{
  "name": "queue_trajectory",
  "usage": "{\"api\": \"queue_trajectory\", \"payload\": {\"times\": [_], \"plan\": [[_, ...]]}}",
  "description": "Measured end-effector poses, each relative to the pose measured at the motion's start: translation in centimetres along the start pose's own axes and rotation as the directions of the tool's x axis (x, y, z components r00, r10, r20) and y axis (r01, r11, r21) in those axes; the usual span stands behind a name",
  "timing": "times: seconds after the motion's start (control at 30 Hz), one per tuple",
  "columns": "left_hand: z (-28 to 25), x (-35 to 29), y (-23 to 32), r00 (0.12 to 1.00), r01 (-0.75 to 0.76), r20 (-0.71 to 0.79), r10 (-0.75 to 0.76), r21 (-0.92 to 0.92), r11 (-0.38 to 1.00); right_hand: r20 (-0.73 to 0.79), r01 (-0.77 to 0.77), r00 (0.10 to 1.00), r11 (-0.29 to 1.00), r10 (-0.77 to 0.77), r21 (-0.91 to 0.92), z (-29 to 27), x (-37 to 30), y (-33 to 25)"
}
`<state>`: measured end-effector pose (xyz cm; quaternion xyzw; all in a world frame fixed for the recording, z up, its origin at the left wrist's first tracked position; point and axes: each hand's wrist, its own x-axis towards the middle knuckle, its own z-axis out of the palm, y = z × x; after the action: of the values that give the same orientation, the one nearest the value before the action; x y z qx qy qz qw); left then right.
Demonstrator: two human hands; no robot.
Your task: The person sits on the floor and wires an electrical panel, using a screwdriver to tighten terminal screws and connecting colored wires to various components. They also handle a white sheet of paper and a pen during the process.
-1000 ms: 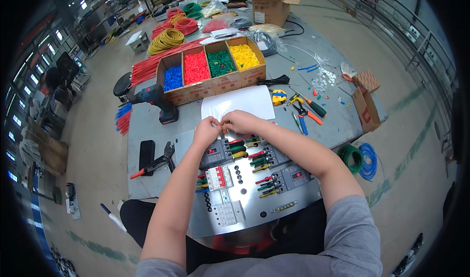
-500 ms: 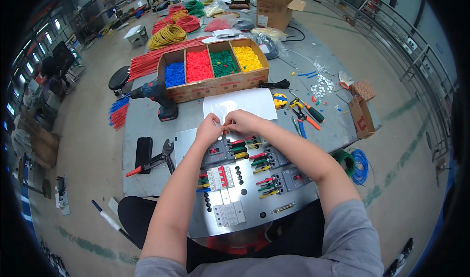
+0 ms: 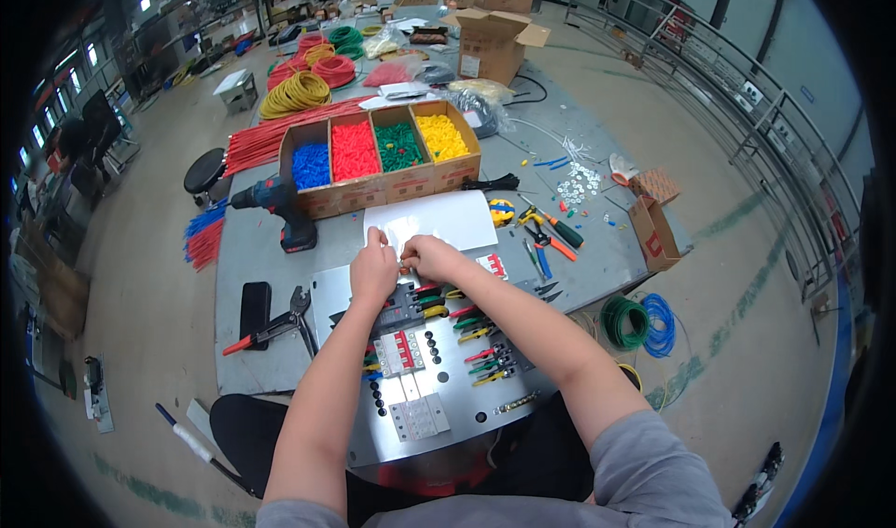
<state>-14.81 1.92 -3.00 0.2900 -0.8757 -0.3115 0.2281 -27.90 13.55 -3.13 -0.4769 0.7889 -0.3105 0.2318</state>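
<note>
My left hand (image 3: 374, 268) and my right hand (image 3: 431, 257) meet over the far edge of a metal mounting plate (image 3: 327, 287). Both have their fingers curled in. Between them shows a small copper-coloured piece (image 3: 404, 268), too small to name. Just below the hands sits a grey circuit breaker (image 3: 399, 309) with red, green and yellow sleeved wires. Nearer to me on the plate are a white breaker with red levers (image 3: 400, 352) and a light grey module (image 3: 419, 418). White paper sheets (image 3: 457, 218) lie just beyond my fingers.
A cardboard box of blue, red, green and yellow caps (image 3: 383, 190) stands behind the paper. A cordless drill (image 3: 289, 212), a black phone (image 3: 255, 315) and a red-handled crimping tool (image 3: 271, 330) lie left. To the right are pliers (image 3: 551, 240), a screwdriver (image 3: 566, 232) and an open carton (image 3: 653, 234).
The view has shifted, so the table appears further left. My left fingers have lifted a little, slightly apart from the right ones. More of the plate's right side shows.
</note>
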Motion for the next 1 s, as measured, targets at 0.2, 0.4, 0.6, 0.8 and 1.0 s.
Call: {"api": "queue_trajectory", "payload": {"times": [0.2, 0.4, 0.6, 0.8, 1.0], "plan": [[-0.3, 0.1, -0.4, 0.999, -0.030, -0.027, 0.033, 0.094, 0.995, -0.027, 0.045, 0.999, 0.997, -0.047, -0.058, 0.4, 0.3, 0.1], [0.3, 0.4, -0.6, 0.999, -0.003, -0.033, 0.006, 0.113, 0.994, -0.054, 0.053, 0.997, 0.997, -0.056, -0.064, 1.0, 0.4, 0.9], [0.6, 0.5, -1.7, 0.982, -0.171, -0.076, 0.173, 0.042, 0.984, -0.030, 0.045, 0.998, 0.995, -0.047, -0.086, 0.9, 0.4, 0.5], [0.6, 0.3, -2.0, 0.987, -0.156, 0.012, 0.158, -0.113, 0.981, -0.048, 0.051, 0.997, 0.992, -0.057, -0.116, 0.9, 0.2, 0.6], [0.6, 0.1, -1.2, 0.990, -0.117, 0.051, 0.131, -0.217, 0.969, -0.045, 0.023, 0.999, 0.996, -0.027, -0.086, 0.5, -0.3, 0.3]]}}
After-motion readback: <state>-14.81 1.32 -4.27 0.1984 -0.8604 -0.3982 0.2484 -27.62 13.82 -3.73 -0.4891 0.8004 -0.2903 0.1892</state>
